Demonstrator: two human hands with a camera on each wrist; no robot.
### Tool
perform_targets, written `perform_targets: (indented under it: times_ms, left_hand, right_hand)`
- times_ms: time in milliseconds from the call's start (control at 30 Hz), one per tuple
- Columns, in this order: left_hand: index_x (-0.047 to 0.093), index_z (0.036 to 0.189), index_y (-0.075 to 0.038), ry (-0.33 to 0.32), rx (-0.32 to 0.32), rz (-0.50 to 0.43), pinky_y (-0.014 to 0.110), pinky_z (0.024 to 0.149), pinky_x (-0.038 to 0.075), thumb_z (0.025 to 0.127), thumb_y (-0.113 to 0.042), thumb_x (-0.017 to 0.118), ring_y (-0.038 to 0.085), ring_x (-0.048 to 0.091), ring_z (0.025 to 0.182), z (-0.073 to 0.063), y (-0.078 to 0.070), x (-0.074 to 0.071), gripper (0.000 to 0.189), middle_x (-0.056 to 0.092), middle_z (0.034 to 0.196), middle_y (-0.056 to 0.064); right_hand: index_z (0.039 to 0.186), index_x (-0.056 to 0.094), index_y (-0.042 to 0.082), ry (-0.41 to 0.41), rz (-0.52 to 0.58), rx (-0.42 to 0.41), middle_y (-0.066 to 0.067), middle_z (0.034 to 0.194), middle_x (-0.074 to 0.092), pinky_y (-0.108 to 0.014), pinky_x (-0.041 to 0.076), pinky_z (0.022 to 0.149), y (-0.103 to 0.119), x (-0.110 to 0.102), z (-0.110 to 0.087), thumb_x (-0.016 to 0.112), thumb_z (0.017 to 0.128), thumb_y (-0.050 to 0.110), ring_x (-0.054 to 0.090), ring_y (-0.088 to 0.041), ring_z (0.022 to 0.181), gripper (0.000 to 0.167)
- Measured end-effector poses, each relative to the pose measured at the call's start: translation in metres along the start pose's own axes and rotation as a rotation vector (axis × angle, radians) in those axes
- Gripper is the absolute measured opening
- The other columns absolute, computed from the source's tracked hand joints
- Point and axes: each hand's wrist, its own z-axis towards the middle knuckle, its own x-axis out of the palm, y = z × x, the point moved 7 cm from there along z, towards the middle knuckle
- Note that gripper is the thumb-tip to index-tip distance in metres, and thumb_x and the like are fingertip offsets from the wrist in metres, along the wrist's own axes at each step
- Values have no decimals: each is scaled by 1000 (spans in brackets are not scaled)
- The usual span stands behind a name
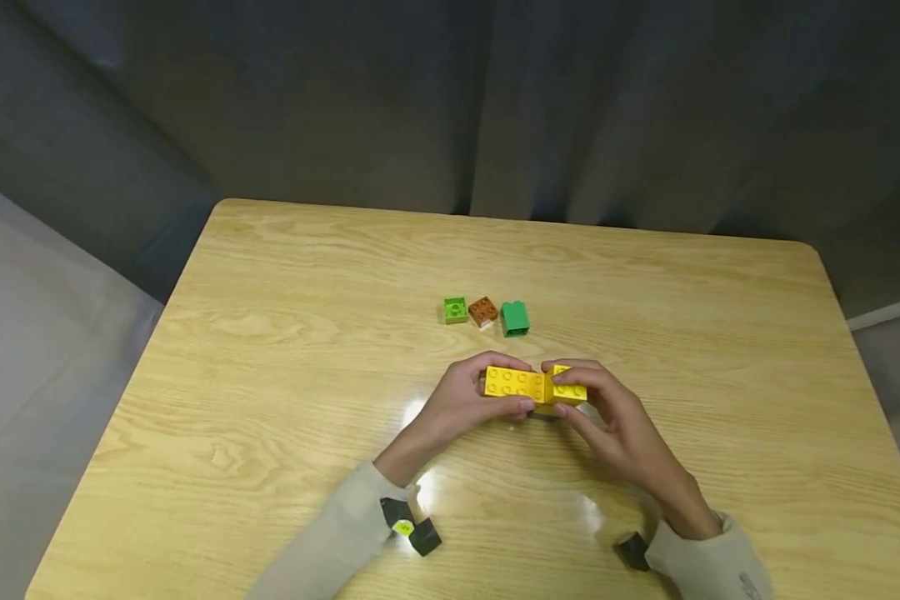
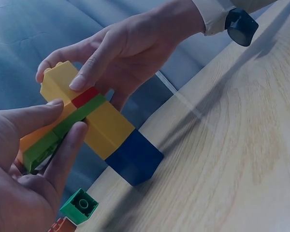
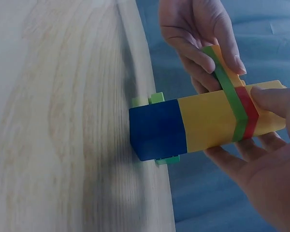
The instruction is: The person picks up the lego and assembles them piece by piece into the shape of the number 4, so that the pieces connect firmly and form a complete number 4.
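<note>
Both hands hold one tower of toy building bricks. Its blue brick is at the bottom, close over the table, with a yellow brick above it. Higher up come a long green layer, a red brick and a yellow top brick. An orange-yellow studded brick lies on the green layer where it juts out sideways. My left hand pinches that jutting arm between thumb and fingers. At the tower's upper part, my right hand grips the red and yellow top bricks.
Beyond the hands, a light green brick, a brown brick and a darker green brick lie in a row on the wooden table. A dark curtain hangs behind the table's far edge.
</note>
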Motion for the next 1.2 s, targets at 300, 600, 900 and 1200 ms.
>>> perform_targets:
  times_ms: [300,600,900,1200]
  left_hand:
    - [64,133,-3,9,11,3,36,81,63,93,-3,78,18,71,90,0,0,1,43,67,123,11]
    - [60,137,3,15,-28,-121,46,90,60,103,-9,67,34,73,102,-1,1,2,37,60,135,17]
    - [66,133,-1,-19,-77,-101,48,92,59,103,-15,69,30,76,98,1,2,0,34,70,123,16]
    - [65,132,3,-55,-93,-126,47,89,60,105,-20,65,30,76,95,3,3,-1,36,69,127,17]
  right_hand:
    - [124,56,-6,11,4,28,-19,135,58,-25,52,103,0,0,1,64,85,-30,54,-15,132,46]
    - [125,59,-8,1,51,-65,-21,137,59,-26,51,104,2,-3,1,64,87,-27,56,-19,133,42]
    - [124,58,-11,-8,68,-79,-18,138,60,-27,51,105,-4,-1,-1,64,98,-9,56,-18,133,27]
    - [136,58,-8,-61,-15,-138,-21,139,59,-27,48,108,-1,2,-5,65,100,-1,55,-20,134,38]
